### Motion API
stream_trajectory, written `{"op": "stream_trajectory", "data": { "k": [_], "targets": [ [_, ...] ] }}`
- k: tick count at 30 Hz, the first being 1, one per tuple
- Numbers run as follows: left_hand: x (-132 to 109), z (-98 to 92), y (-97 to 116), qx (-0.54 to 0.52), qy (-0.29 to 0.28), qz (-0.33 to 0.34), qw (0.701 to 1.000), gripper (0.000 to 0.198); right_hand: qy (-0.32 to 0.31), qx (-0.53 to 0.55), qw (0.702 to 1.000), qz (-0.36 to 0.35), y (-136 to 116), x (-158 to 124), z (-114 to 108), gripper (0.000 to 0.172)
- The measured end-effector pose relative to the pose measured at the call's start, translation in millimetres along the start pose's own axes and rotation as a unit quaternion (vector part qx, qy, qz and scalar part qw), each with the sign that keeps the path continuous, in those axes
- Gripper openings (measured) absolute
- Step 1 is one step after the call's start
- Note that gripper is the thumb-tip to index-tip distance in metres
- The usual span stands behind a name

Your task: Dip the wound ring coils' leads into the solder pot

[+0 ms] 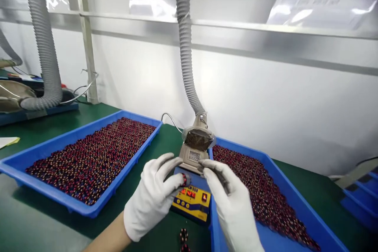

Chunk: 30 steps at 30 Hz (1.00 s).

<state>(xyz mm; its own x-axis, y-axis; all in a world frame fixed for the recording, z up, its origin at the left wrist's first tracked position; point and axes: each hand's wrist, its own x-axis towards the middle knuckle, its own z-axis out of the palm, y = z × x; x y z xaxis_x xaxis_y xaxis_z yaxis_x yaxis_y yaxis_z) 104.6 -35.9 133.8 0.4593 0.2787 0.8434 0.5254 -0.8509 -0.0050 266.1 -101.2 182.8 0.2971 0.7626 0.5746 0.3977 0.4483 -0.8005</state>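
Both my hands wear white gloves and meet over a small solder station (192, 201) with a yellow panel and a red digit display. My left hand (153, 197) pinches a small dark red part (184, 179) between thumb and fingers. My right hand (228, 197) is closed in a pinch, its fingertips near the beige base of the fume nozzle (195, 147); what it grips is too small to make out. A blue tray (59, 143) full of dark red parts lies to the left, a second one (292, 201) to the right.
A grey ribbed extraction hose (185, 47) drops from above to the nozzle. Another hose (44, 47) hangs at the far left beside a metal post (87, 43). Two loose parts (183, 238) lie on the green mat near the front edge. Stacked blue trays (363, 193) sit at far right.
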Motion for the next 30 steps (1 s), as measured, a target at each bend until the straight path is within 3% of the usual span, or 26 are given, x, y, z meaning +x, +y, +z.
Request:
{"op": "stream_trajectory", "data": {
  "k": [2,4,8,13,17,20,23,25,28,30],
  "targets": [
    [29,-13.1,11,-0.004,0.079,0.009,0.997,0.023,-0.023,0.052,0.998,0.009,8,4,5,0.019],
    [45,-19.4,22,-0.001,0.108,-0.005,0.994,0.028,-0.027,0.125,0.992,0.013,16,6,12,0.020],
    [46,-17.3,31,-0.039,0.131,-0.046,0.989,0.028,-0.006,0.259,0.965,0.048,28,7,18,0.025],
    [34,-16.4,20,-0.195,0.025,-0.135,0.971,0.066,-0.031,0.327,0.943,0.042,27,8,20,0.026],
    [31,-15.2,10,-0.337,-0.022,-0.177,0.925,0.045,-0.065,0.391,0.910,0.121,22,2,26,0.019],
    [32,-15.5,8,-0.383,-0.006,-0.179,0.906,0.028,-0.076,0.414,0.895,0.149,18,-2,29,0.018],
    [33,-20.2,9,-0.336,0.030,-0.135,0.931,0.024,-0.097,0.378,0.913,0.119,14,-4,27,0.021],
    [34,-24.3,10,-0.285,0.045,-0.093,0.953,0.023,-0.077,0.328,0.937,0.095,14,-4,25,0.023],
    [38,-28.8,12,-0.196,0.062,-0.042,0.978,0.019,-0.034,0.251,0.966,0.043,16,-4,23,0.012],
    [41,-30.4,13,-0.149,0.076,-0.013,0.986,0.015,-0.033,0.255,0.966,0.017,18,-2,23,0.003]
  ]
}}
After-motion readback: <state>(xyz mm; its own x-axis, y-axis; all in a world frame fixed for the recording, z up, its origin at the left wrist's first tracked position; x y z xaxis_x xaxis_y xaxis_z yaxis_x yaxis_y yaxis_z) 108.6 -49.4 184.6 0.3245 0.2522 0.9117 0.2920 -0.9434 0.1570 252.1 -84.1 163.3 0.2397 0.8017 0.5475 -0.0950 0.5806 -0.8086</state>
